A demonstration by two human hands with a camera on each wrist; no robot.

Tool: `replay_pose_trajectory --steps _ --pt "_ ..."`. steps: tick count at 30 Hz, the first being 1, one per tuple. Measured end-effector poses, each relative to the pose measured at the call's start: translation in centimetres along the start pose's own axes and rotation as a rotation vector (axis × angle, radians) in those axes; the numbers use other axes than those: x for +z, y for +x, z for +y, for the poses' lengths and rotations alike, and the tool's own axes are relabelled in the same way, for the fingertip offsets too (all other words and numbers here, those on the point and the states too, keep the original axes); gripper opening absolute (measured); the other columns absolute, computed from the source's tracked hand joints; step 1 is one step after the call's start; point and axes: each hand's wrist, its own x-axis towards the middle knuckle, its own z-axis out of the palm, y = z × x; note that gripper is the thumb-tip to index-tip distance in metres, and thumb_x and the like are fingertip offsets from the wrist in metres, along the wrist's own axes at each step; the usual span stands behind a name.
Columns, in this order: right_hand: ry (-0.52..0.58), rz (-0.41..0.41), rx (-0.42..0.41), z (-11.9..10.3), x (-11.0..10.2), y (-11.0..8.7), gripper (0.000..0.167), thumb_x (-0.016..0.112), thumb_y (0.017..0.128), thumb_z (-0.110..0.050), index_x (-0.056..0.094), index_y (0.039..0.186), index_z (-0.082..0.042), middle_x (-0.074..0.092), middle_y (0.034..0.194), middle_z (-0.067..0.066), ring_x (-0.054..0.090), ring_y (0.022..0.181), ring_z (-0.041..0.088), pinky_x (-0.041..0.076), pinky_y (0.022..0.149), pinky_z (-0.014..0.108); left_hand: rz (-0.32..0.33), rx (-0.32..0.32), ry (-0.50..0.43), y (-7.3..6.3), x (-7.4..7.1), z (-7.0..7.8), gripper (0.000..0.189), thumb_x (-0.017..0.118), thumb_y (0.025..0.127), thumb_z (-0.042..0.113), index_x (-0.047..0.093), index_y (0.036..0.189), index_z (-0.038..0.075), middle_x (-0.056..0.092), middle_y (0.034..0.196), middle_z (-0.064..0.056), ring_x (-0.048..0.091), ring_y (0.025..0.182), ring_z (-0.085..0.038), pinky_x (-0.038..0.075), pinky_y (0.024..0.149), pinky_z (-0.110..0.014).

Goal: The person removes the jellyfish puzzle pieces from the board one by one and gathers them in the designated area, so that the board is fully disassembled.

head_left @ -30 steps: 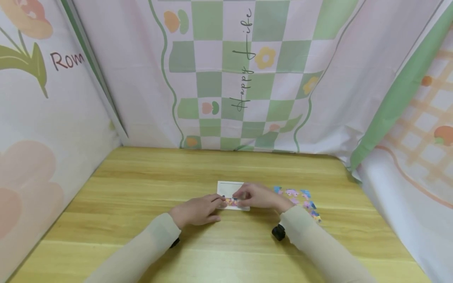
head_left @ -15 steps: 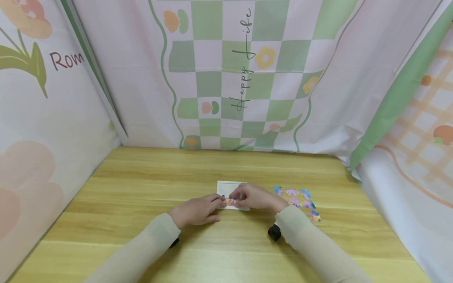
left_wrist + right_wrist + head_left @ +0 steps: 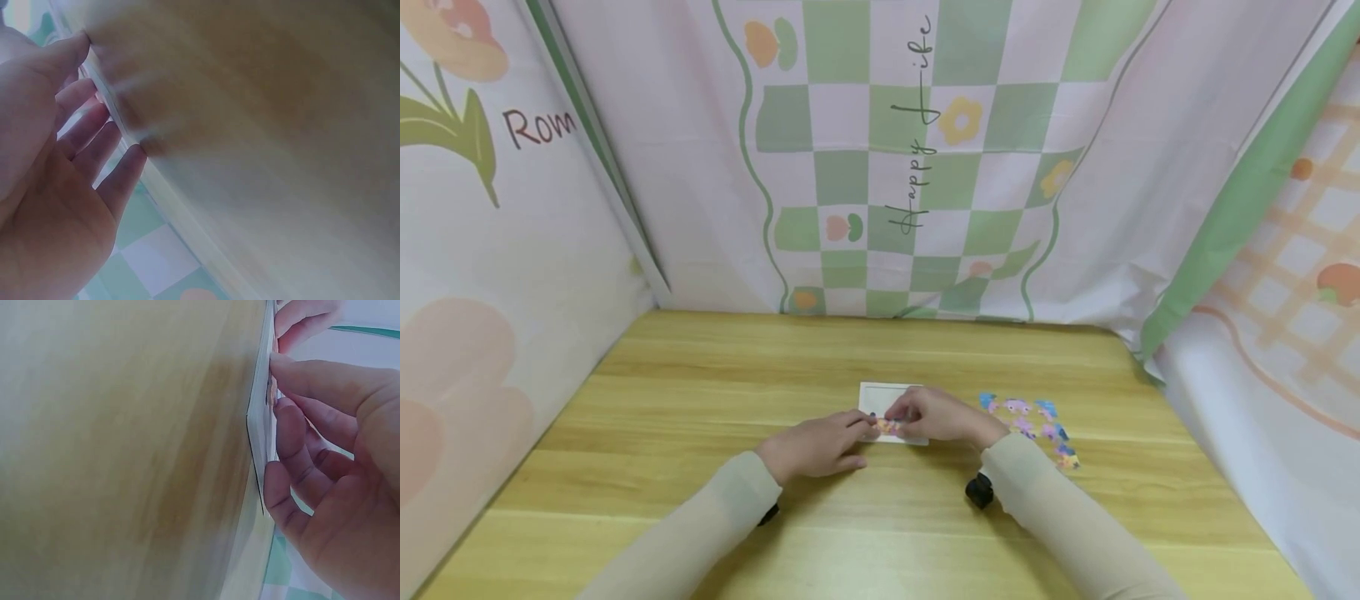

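Note:
A small white puzzle board [image 3: 880, 398] lies on the wooden table, with a strip of joined orange and pink puzzle pieces [image 3: 887, 427] along its near part. From the left, my left hand [image 3: 816, 446] reaches in, fingers extended, their tips resting at the board's left edge and on the strip. Over the board's right half, my right hand [image 3: 943, 417] bends its fingers down. In the right wrist view its thumb [image 3: 312, 376] and forefinger pinch a small puzzle piece [image 3: 271, 394] against the board, mostly hidden by the fingertips.
Several loose pink and blue puzzle pieces [image 3: 1051, 431] lie right of the board, partly behind the right forearm. A patterned curtain [image 3: 887, 208] hangs along the table's far edge, with cloth walls on both sides. Black wrist cameras [image 3: 980, 491] sit under the sleeves.
My right hand has shifted slightly left over the board, uncovering a little more of the loose pieces. My left hand has stayed in place.

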Motion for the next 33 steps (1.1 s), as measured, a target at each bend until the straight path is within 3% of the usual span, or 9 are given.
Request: replay_pose_trajectory --steps 12,23,33 --pt "0.05 0.007 -0.027 0.0 0.1 0.2 0.019 0.071 0.093 -0.006 0.066 0.111 -0.01 0.061 0.1 0.0 0.059 0.083 0.015 0.054 0.073 0.032 0.009 0.007 -0.006 -0.1 -0.2 0.1 0.04 0.062 0.102 0.027 0.056 0.135 0.006 0.049 0.143 -0.013 0.051 0.13 -0.026 0.045 0.106 -0.036" --pt "0.058 -0.011 -0.012 0.1 0.2 -0.1 0.013 0.067 0.099 -0.019 0.061 0.11 -0.017 0.066 0.102 -0.003 0.062 0.095 0.015 0.053 0.082 0.038 -0.016 -0.03 -0.008 0.0 0.0 0.0 0.044 0.059 0.103 0.031 0.054 0.139 0.008 0.046 0.148 -0.011 0.047 0.134 -0.025 0.042 0.11 -0.036" --pt "0.034 -0.005 -0.045 0.7 -0.9 -1.1 0.011 0.066 0.099 -0.018 0.062 0.108 -0.014 0.067 0.098 -0.002 0.064 0.089 0.016 0.054 0.077 0.036 -0.008 -0.026 -0.009 0.2 0.2 -0.1 0.045 0.059 0.103 0.031 0.053 0.141 0.008 0.045 0.15 -0.01 0.045 0.137 -0.026 0.039 0.112 -0.037"
